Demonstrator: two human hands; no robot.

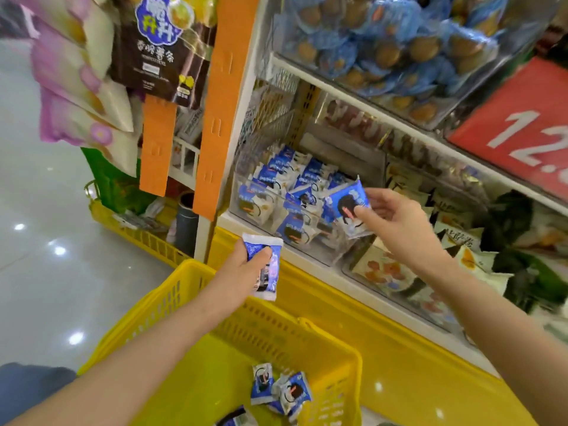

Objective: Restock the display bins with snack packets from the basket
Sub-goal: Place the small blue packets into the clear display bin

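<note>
Yellow basket (pixel 159 302), lower centre, holds blue packets (pixel 289 392). Left hand (pixel 246 265) grips a second packet (pixel 270 278); right hand (pixel 396 216) pinches a third packet (pixel 345 204) at the clear bin (pixel 239 207)

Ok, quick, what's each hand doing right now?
Left hand: grips a blue snack packet.
Right hand: pinches a second blue packet by its edge.

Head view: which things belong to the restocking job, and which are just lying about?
Job: left hand gripping a blue snack packet; right hand pinching another; yellow plastic basket; clear display bin.
Lying about: orange hanging strips; red price sign; purple snack bags.
</note>
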